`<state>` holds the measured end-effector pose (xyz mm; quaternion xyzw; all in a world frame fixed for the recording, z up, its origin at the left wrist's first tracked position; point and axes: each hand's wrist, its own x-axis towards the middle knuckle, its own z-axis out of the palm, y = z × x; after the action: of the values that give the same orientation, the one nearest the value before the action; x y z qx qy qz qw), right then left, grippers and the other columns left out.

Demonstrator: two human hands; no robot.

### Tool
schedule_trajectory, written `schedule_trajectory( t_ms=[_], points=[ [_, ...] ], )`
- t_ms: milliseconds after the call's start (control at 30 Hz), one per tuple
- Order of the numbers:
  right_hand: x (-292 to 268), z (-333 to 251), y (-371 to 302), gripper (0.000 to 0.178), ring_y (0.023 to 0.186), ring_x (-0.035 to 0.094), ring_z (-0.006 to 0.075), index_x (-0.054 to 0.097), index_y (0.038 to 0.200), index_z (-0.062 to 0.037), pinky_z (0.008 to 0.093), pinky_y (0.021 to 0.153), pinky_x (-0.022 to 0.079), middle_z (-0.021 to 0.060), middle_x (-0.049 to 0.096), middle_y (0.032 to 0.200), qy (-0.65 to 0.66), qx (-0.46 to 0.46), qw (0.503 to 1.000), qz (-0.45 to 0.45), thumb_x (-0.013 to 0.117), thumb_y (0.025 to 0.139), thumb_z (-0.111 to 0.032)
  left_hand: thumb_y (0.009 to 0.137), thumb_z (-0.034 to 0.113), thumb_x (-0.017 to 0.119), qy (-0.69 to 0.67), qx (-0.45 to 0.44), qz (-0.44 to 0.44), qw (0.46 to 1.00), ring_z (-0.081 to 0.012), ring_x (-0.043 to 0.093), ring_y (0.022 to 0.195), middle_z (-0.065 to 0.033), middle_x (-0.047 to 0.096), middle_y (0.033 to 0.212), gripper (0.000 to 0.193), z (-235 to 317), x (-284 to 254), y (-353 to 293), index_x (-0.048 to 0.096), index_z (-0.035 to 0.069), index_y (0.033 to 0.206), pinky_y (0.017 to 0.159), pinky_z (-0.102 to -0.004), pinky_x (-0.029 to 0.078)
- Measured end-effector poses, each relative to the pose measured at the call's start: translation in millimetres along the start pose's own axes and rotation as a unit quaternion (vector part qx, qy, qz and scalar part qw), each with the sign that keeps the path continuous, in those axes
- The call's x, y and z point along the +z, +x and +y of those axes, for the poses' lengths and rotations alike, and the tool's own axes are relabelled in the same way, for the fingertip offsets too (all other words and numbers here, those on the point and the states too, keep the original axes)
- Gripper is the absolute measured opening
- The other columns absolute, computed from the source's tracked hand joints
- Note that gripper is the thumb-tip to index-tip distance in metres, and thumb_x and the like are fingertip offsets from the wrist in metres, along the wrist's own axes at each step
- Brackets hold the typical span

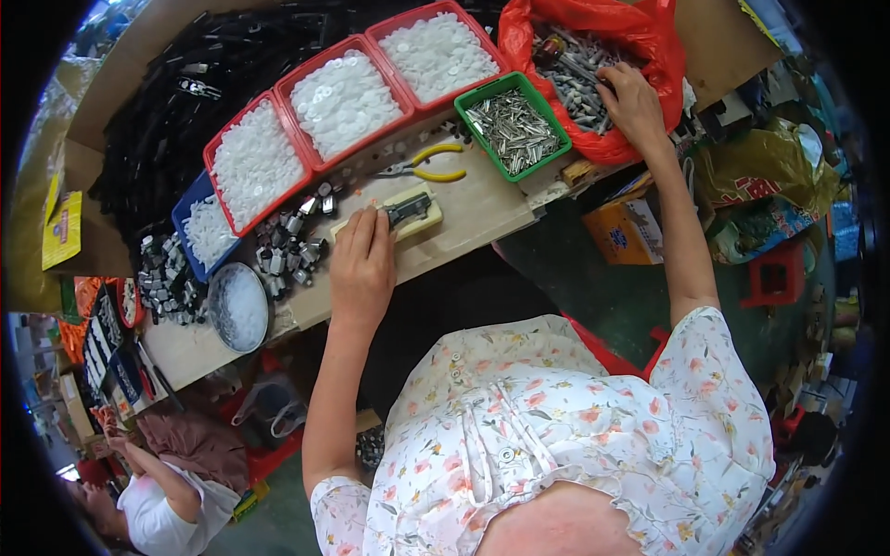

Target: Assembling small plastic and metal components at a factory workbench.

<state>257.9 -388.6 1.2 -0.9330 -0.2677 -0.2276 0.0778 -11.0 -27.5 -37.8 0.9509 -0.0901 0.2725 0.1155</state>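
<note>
So the left hand [363, 259] is down on the desk [482, 208] near its front edge, fingers pressed together on a small dark metal part [406, 209] that sits on a pale yellowish block [419, 215]. Looks like the fingertips pinch the part's left end, though it's too small to be sure how tight that grip is.

The right hand [632, 104] is way over at the desk's right end, reaching into a red plastic bag [593, 56] stuffed with grey metal pieces [570, 79]. The fingers are curled down into the pile; I can't tell if they've actually got hold of one.

Just beside the bag sits a green tray [514, 125] of shiny metal clips. Along the back there's a row of three red trays [343, 97] full of white plastic washers, then a blue tray [199, 227] with more white bits toward the left. Yellow-handled pliers [426, 162] lie between the red trays and the block. Left of the left hand there's a loose heap of small silver and black parts [287, 246], and near the front left corner a round metal bowl [237, 306] of white pieces. A big pile of black parts [185, 102] fills the back left.

Another person in a white shirt [158, 510] is down at the lower left, off the desk.
</note>
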Motion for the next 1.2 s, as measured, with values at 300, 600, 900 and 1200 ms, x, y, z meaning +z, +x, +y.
schedule_trajectory(
  t_ms=[300, 600, 900, 1200],
  points=[
    [-27.7, -14.7, 7.5, 0.02, 0.095, 0.064, 0.0386, 0.062, 0.111, 0.0015, 0.0432, 0.079, 0.05, 0.019, 0.065, 0.103, 0.018, 0.001, 0.999, -0.027, 0.06, 0.095, -0.011, 0.08, -0.005, 0.07, -0.012, 0.045, 0.025, 0.999, -0.0347, 0.067, 0.101, -0.0197, 0.067, 0.11, 0.029, -11.0, 7.3, 9.8, 0.067, -0.008, 0.108, 0.086, -0.0416, 0.054],
    [-66.1, -179.5, -43.7, 0.039, 0.1, 0.069, 0.0339, 0.056, 0.134, 0.0006, 0.0378, 0.083, 0.053, 0.0226, 0.067, 0.116, 0.343, -0.077, 0.919, -0.18, 0.058, 0.096, -0.005, 0.079, 0.0, 0.065, 0.001, 0.09, 0.022, 0.996, -0.0345, 0.063, 0.101, -0.0237, 0.063, 0.109, 0.031, -15.9, 5.9, 8.4, 0.065, -0.015, 0.106, 0.085, -0.0414, 0.053],
    [-90.6, -211.1, -41.3, 0.041, 0.088, 0.067, 0.0381, 0.055, 0.135, -0.005, 0.0407, 0.075, 0.053, 0.0206, 0.067, 0.107, 0.355, -0.113, 0.922, -0.106, 0.057, 0.095, -0.002, 0.082, 0.001, 0.064, 0.019, 0.093, 0.038, 0.995, -0.034, 0.062, 0.098, -0.0231, 0.063, 0.105, 0.028, -14.9, 5.1, 8.6, 0.066, -0.015, 0.105, 0.084, -0.0396, 0.053],
    [-62.7, -214.1, -49.3, 0.044, 0.084, 0.065, 0.0415, 0.05, 0.138, -0.0058, 0.0463, 0.069, 0.053, 0.0213, 0.066, 0.098, 0.333, -0.138, 0.92, -0.155, 0.06, 0.095, -0.006, 0.081, -0.002, 0.067, 0.016, 0.067, 0.03, 0.997, -0.033, 0.066, 0.099, -0.0194, 0.066, 0.108, 0.026, -13.5, 5.6, 10.4, 0.066, -0.01, 0.106, 0.083, -0.0404, 0.055]
  ],
)
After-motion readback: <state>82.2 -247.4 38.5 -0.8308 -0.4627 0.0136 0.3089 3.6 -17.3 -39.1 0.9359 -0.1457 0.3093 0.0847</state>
